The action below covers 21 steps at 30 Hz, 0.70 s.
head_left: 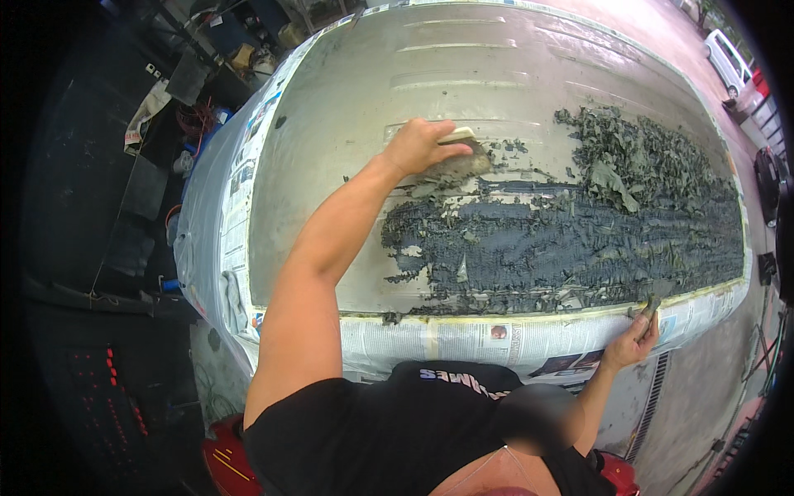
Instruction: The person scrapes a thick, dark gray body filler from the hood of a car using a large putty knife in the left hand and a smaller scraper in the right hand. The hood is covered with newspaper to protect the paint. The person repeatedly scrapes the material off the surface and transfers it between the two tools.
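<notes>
2 hands in use, 1 item in each. Left hand [426,149]: wrapped around a flat scraper [478,159], thumb on the near side, fingers over its pale top edge. Scraper sits over the panel [322,174] around mid-width, just past the ragged far-left margin of the dark coating [513,248], with crumbs right beside it.

Right hand [630,345]: narrow pinch, thumb and fingers on a small dark-grey piece [652,305] at the panel's near edge, toward the near right corner. Can't tell what that piece is, or whether it touches the panel.

Coating covers the near right part of the panel, wrinkled and torn, and runs out to the right edge. Loose flakes [641,157] are heaped along its far side, closer to the right edge. Left and far areas show a grey-tan surface with raised ribs [459,80].

Newspaper [397,336] masks the borders; a clear plastic sheet [203,231] drapes off the left edge. White van [728,62] stands beyond the far right corner.
</notes>
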Each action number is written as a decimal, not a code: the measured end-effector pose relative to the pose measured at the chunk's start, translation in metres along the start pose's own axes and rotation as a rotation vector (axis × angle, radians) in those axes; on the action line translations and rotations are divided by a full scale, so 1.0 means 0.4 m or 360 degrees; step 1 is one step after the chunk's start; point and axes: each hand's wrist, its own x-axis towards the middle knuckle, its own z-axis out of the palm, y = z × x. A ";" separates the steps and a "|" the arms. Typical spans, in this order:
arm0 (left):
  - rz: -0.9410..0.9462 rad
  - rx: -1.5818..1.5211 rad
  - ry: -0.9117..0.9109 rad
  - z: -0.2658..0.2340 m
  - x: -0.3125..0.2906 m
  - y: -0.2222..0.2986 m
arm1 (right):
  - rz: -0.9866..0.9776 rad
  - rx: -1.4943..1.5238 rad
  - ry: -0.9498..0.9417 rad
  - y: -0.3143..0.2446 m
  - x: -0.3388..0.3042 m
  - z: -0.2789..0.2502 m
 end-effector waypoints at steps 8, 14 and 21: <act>-0.0010 0.0037 0.0046 -0.030 0.046 -0.012 | -0.0020 -0.0063 0.0012 -0.039 0.005 0.017; -0.0012 -0.0046 -0.0041 -0.041 0.059 -0.055 | 0.0006 0.0072 -0.0029 -0.010 -0.001 0.002; -0.0138 0.0023 -0.0190 0.055 0.050 -0.005 | -0.0121 -0.0022 -0.0026 -0.015 0.002 0.006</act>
